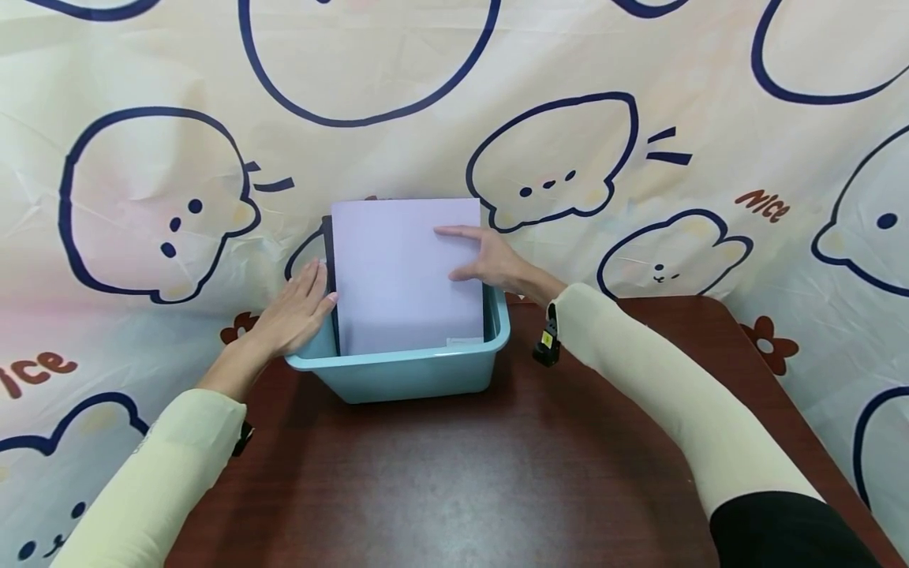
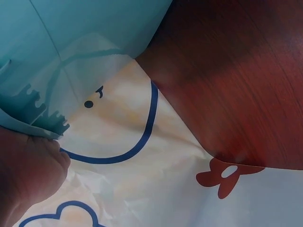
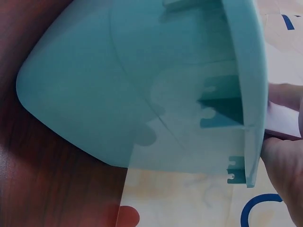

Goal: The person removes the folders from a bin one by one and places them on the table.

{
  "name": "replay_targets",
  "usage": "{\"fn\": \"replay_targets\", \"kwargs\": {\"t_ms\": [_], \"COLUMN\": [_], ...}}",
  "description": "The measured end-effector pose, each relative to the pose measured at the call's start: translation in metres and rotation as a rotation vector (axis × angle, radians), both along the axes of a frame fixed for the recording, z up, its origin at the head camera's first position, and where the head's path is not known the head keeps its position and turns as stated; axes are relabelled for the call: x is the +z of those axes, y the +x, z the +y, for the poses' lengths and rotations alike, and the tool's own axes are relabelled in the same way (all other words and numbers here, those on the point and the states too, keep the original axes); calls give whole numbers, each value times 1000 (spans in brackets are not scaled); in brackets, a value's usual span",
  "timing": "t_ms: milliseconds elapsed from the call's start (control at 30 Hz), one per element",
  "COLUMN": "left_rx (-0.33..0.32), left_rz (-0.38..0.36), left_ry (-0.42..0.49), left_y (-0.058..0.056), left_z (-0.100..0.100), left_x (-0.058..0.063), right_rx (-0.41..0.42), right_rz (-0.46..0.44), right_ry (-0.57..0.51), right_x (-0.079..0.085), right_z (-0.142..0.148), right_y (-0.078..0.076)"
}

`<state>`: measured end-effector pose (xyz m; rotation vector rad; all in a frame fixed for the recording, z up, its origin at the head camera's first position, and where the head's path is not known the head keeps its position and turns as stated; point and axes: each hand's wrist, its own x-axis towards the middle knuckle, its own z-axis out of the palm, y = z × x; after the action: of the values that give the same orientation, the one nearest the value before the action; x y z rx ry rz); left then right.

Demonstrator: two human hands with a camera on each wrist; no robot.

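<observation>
Lavender folder (image 1: 405,292) stands upright inside a blue bin, rising well above its rim. Largest in my head feed is the cartoon-printed cloth (image 1: 398,162) that fills the background. Next comes the dark reddish-brown table (image 1: 440,481), which carries the blue bin (image 1: 412,380) near its far edge. Along the folder's left side I see a strip of something dark (image 1: 328,252); the folder hides the rest. Pale sleeves (image 1: 639,379) cover both forearms. I have the left hand (image 1: 294,312) at the bin's left side, fingers straight and together, thumb reaching to the folder's left edge. The right hand (image 1: 499,262) is at the folder's right edge, index finger and thumb spread straight on its face; I cannot see its other fingers. Smallest is a whitish label (image 1: 465,341) low on the folder.
</observation>
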<state>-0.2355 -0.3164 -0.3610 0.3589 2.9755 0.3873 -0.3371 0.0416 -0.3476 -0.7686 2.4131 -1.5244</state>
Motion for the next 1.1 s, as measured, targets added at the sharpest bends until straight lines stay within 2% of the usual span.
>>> {"fn": "replay_targets", "kwargs": {"t_ms": [500,700,1100], "left_rx": [5,9,14], "left_rz": [10,-3,6], "left_ry": [-14,1,-5], "left_y": [1,1,1], "left_z": [3,2,1], "left_x": [-3,-2,-2], "right_rx": [-120,-128,-206], "right_rz": [-5,38,66], "right_ry": [-67,-122,-232], "right_x": [2,11,34], "right_z": [12,16,30], "right_y": [6,9,16]}}
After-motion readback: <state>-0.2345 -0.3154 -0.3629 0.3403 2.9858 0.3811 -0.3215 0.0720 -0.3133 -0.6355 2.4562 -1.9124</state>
